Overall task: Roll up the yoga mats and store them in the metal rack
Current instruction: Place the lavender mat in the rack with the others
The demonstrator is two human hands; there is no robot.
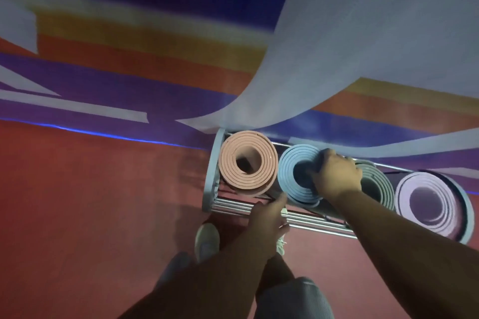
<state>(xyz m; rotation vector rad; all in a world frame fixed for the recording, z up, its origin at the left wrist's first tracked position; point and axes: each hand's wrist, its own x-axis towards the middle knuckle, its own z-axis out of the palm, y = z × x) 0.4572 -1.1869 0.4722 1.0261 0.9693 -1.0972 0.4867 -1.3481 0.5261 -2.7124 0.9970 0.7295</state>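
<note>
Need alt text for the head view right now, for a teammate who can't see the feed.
The right hand grips the top of a rolled blue foam yoga mat standing in the metal bar rack, while the left hand rests against its side. Rolled pink, grey-green and lilac mats stand alongside.

In the silver metal rack [261, 208], the right hand [337, 176] grips the top rim of a rolled blue foam mat [290, 176] standing between a rolled pink mat [246, 162] and a rolled grey mat [379, 186], while the left hand [267, 217] rests at its side.
</note>
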